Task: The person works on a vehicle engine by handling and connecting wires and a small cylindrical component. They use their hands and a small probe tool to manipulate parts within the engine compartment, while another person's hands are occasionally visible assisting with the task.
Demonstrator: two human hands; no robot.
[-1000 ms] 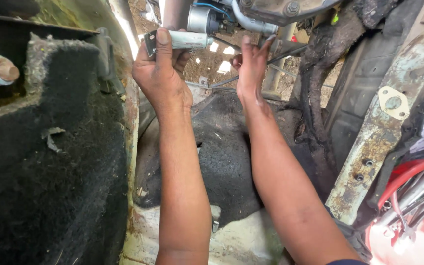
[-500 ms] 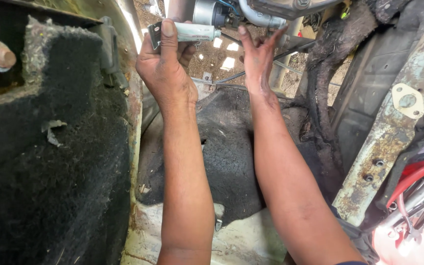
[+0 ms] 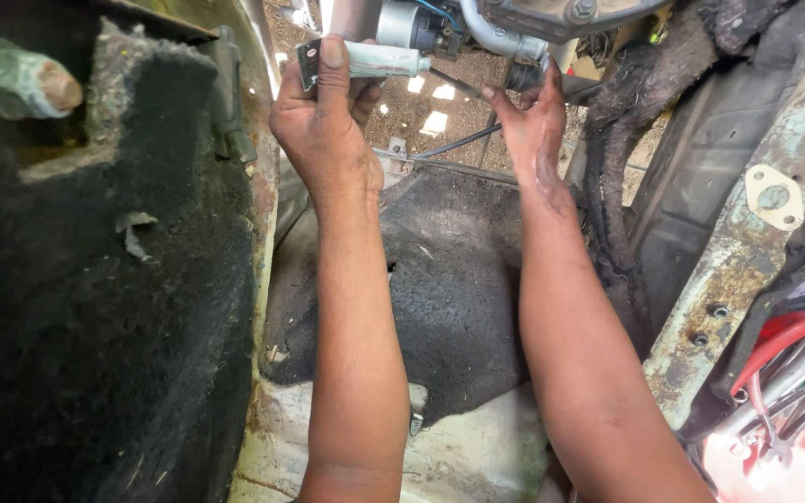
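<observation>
**Both hands up under a stripped vehicle's dash**

At far left, black carpet (image 3: 95,307) lines the side wall. The left hand (image 3: 323,130) is clenched around a pale tube-like tool (image 3: 365,61), thumb laid along it, its thin tip reaching right toward the fitting (image 3: 524,74). The right hand (image 3: 533,126) has a loose grip, fingertips pinching at that fitting beneath a grey hose (image 3: 496,37). Further right, a rusted pillar (image 3: 747,242) and red cables (image 3: 784,335). The thin tip could slip off and jab the right fingers, since they sit just beside it.
</observation>
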